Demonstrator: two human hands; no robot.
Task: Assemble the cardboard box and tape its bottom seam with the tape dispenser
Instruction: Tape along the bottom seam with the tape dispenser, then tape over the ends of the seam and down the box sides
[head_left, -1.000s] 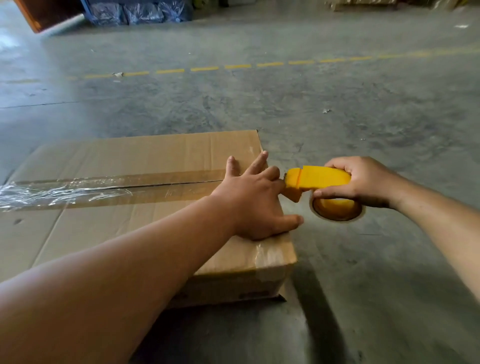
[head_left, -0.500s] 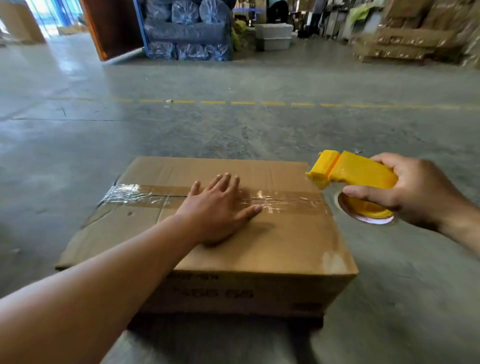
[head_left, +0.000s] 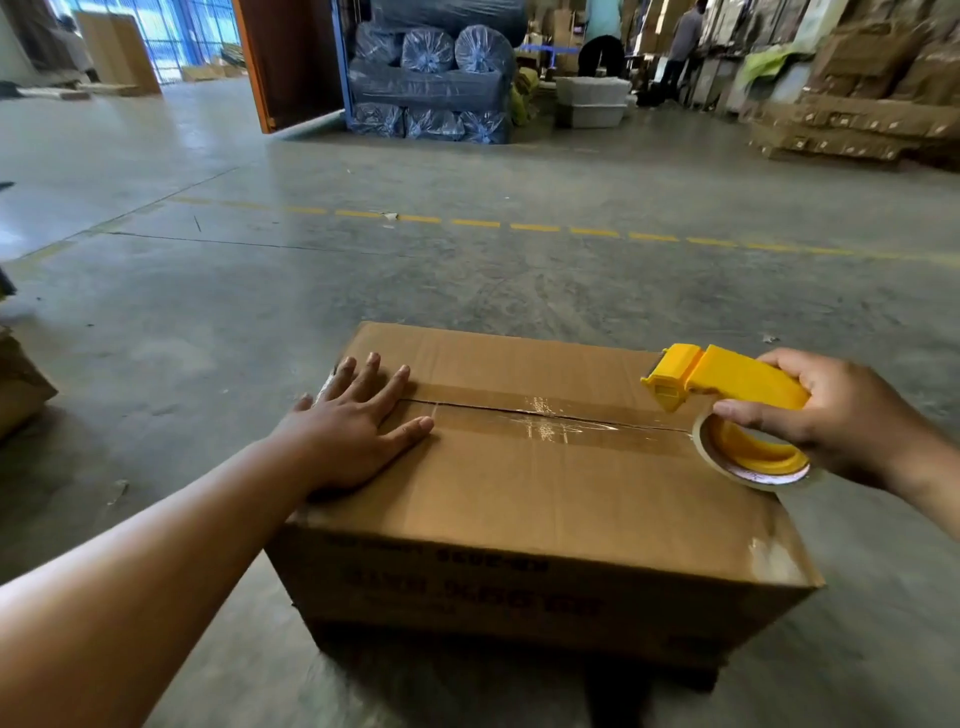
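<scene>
Now taped box (head_left: 519, 499) shut, contents hidden.

Dark print on the near side of the cardboard box (head_left: 519, 587), lower centre, is too blurred to read

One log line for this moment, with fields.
left hand: flat on cardboard box | right hand: grips tape dispenser | seam: taped

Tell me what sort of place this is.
Most likely a warehouse or packing floor. It has a broad concrete floor marked with a dashed yellow line, plastic-wrapped bundles stacked at the back, and piles of flattened cardboard on the right.
</scene>
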